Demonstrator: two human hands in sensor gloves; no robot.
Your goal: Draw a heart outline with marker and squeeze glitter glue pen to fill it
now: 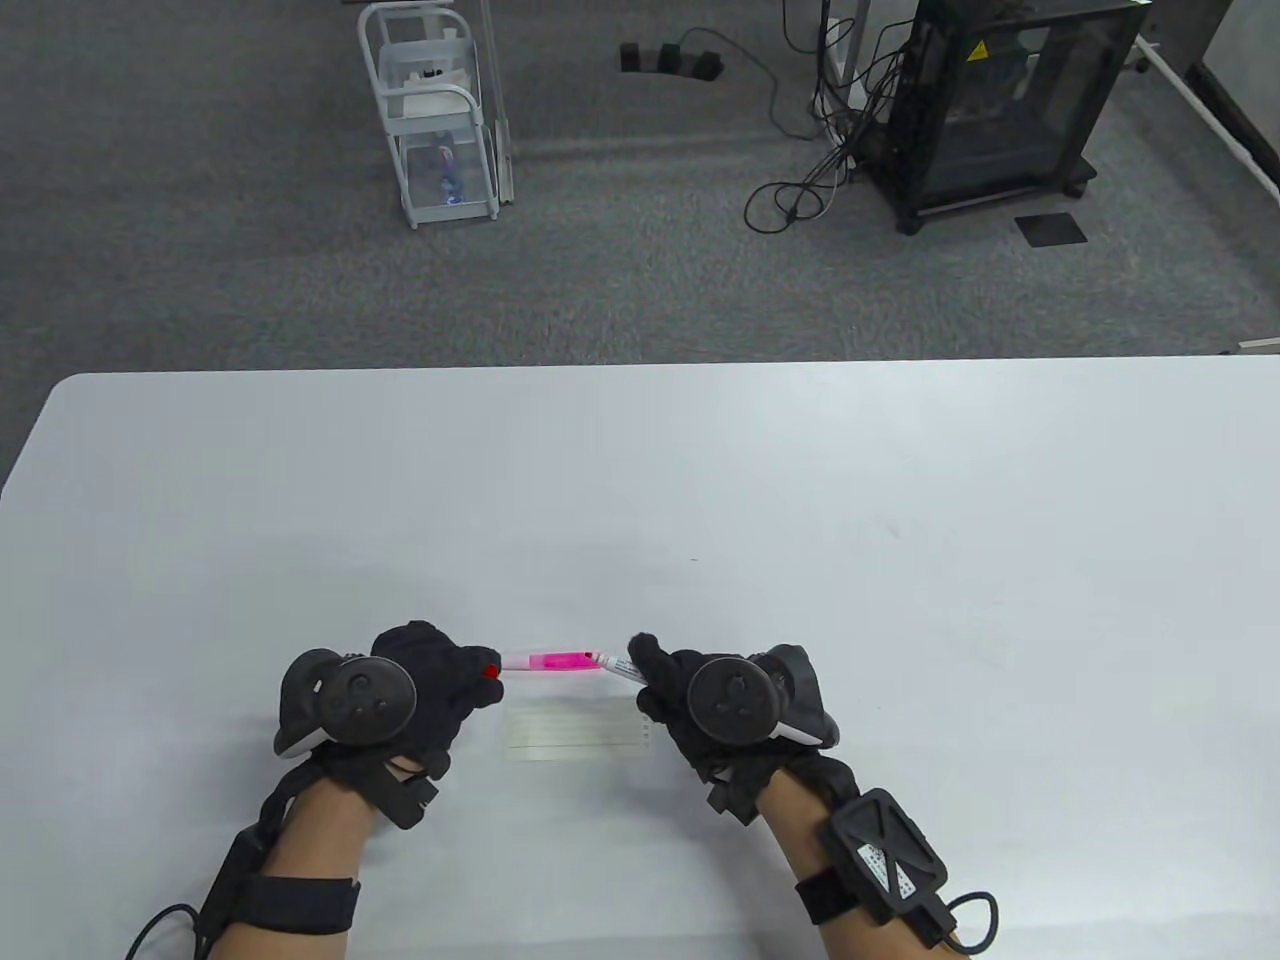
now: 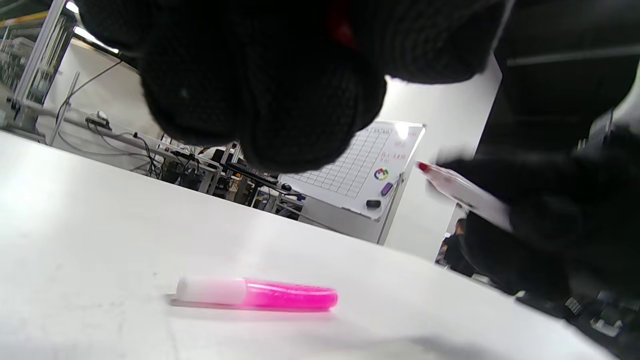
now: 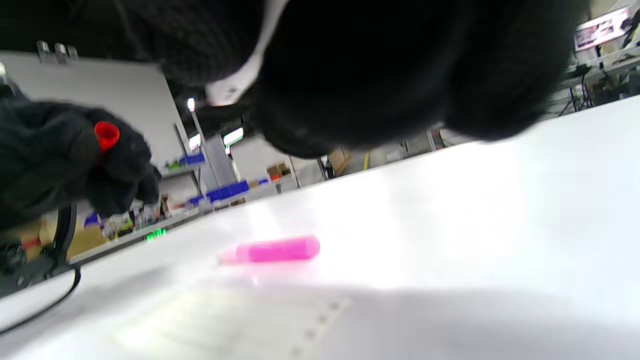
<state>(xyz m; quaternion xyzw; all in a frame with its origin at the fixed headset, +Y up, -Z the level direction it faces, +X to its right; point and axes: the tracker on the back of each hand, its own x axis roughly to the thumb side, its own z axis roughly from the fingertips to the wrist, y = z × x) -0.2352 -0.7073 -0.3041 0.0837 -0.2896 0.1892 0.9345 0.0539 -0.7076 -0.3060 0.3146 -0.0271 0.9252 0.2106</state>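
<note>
Honestly, the marker (image 1: 628, 668) is light and stiff: right hand (image 1: 700, 700) pinches its barrel, left hand (image 1: 420, 680) curls around the red cap (image 1: 490, 671). The glitter glue pen (image 1: 555, 661) lies on the table (image 1: 900, 500) between them, looks soft and squeezable, so probably grip mid-tube.

Bright overhead light, tabletop (image 3: 450, 210) glare, blurred wrist views.

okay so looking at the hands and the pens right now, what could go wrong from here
1. The marker is uncapped, its red tip exposed in the right hand; it could mark the table or a glove before reaching the paper.
2. The paper lies loose, with neither hand on it, so it may slide while drawing.
3. The glitter glue pen lies just beyond the paper, between the hands; a hand could knock it rolling.
</note>
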